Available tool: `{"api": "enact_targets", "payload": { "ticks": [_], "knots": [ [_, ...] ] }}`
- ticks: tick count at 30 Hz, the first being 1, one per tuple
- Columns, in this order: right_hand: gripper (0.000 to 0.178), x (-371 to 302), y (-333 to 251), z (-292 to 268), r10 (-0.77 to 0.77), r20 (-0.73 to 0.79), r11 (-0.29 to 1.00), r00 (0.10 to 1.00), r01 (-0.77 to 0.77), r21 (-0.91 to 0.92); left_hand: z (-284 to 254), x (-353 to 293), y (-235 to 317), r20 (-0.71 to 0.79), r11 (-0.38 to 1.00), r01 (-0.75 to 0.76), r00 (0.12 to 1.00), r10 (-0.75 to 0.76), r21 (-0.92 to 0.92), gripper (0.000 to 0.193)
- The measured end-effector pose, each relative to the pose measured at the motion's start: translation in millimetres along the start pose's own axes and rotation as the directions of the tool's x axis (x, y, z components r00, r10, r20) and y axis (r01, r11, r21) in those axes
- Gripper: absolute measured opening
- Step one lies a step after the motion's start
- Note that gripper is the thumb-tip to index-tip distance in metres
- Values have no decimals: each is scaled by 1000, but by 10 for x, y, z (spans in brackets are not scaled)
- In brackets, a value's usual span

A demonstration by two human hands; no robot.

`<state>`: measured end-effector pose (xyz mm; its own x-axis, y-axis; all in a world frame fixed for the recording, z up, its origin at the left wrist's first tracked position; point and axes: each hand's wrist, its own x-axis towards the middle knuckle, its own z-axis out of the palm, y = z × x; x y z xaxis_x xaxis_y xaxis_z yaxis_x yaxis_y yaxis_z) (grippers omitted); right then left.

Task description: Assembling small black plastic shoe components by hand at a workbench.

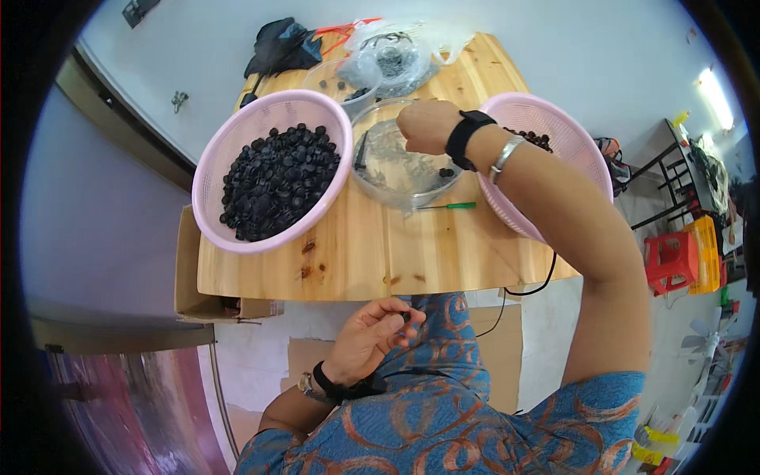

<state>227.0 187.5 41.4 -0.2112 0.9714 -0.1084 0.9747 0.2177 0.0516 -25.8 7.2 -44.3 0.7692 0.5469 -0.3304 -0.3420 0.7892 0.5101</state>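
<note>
My left hand (370, 336), lower centre, pinching a small dark piece (406, 317), my right hand (430, 127), upper centre, over a clear tray (408, 195), its opening and hold I cannot tell.

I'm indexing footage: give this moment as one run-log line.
left hand: pinching small dark piece | right hand: over clear round tray, grip hidden | left pink basket: black pieces

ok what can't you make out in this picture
All in the head view:
- Right hand: its back hides the fingertips and anything they hold.
- Small dark piece: too small, partly covered by the left hand.
- Right pink basket: the right forearm hides much of its inside.
- Plastic bag: crumpled film obscures its contents.
</note>
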Motion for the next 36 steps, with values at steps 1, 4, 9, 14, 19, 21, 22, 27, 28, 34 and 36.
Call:
{"api": "enact_targets", "payload": {
  "ticks": [1,4,9,14,19,21,22,27,28,34,36],
  "knots": [
    [23,78,-8,95,-13,7,1000,1000,13,1,-22,-7,5,-9,1000,-6,1000,6,-10,16],
    [27,241,-103,215,-52,67,999,996,53,-10,-104,-1,74,6,998,-61,998,61,-34,16],
    [19,340,-260,415,-21,53,1000,998,20,13,-188,-95,230,36,987,-144,988,147,-77,18],
    [16,312,-188,488,-45,-28,999,999,45,-28,-252,-132,225,34,983,-156,987,160,-97,18],
    [18,213,-310,407,26,29,1000,999,-27,9,-330,-189,197,22,978,-162,986,166,-129,19],
    [20,256,-278,510,44,-37,999,998,-44,13,-315,-207,216,31,980,-167,985,171,-110,17],
    [22,277,-260,554,57,-47,998,997,-55,43,-321,-212,217,31,979,-172,984,177,-113,17],
    [22,290,-319,519,24,-38,995,999,-21,94,-364,-255,197,13,969,-205,978,208,-135,19],
    [20,273,-352,476,20,-15,995,1000,-18,101,-370,-261,194,11,969,-208,977,212,-137,19],
    [15,233,-406,381,-8,69,996,998,2,89,-355,-272,188,10,965,-221,975,224,-138,16],
    [14,230,-401,402,-17,60,997,998,12,72,-355,-267,182,11,965,-221,974,225,-141,16]
  ]
}}
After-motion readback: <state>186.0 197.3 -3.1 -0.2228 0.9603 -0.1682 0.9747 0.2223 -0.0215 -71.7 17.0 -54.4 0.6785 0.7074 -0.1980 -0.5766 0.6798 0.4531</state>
